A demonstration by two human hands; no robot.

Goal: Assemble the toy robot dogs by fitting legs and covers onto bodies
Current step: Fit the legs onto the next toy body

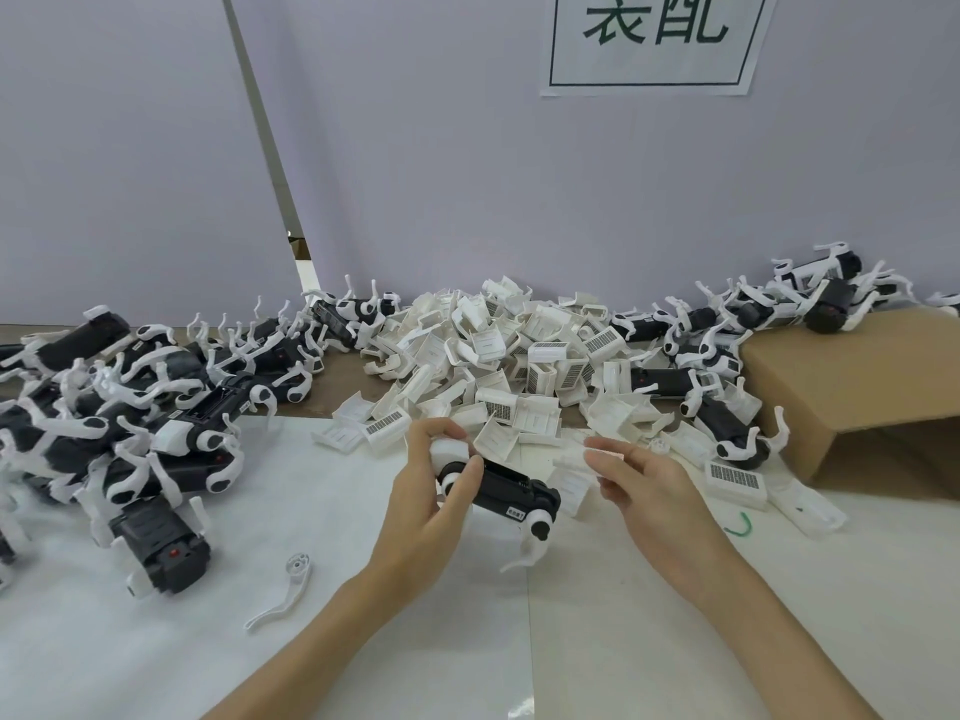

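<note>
The left hand point(431, 491) grips the dark dog body point(506, 491) at its white left end, above the bench point(156, 641). The body's long axis runs left to right, dipping rightward toward the right hand point(644, 485), which hangs beside it, fingers loosely curled, holding nothing I can make out. The pile of white covers point(519, 366) lies just beyond both hands. A loose leg point(283, 589) lies near left. Nothing blocks either reach.

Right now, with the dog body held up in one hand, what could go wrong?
The left hand alone grips the dog body by one end; it may tip or twist while a cover is pressed on. The right hand reaches near the cover pile and may scatter pieces. The loose leg could get swept aside.
</note>
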